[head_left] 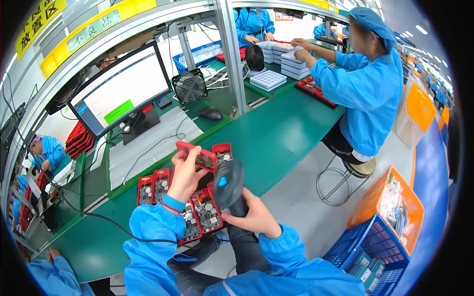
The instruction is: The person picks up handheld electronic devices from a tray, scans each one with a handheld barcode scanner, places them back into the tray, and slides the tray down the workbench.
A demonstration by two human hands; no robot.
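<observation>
My left hand [183, 176] holds up a small red tray [185, 146] that is tilted, with a circuit board inside it. A black handheld barcode scanner [230, 190] with a blue button is gripped in my right hand [259, 216]. The scanner's head is raised close to the lifted tray, apart from it. Below both hands, several more red trays with circuit boards [206, 211] lie side by side on the green bench [276, 143]. My forearms partly hide some of them.
A monitor [123, 91], a mouse [211, 113] and a small fan [189, 86] stand behind. A metal post [230, 54] rises from the bench. At right a seated co-worker [360, 93] handles white trays [295, 64]. Orange [414, 197] and blue crates [380, 241] stand lower right. A cable crosses my left arm.
</observation>
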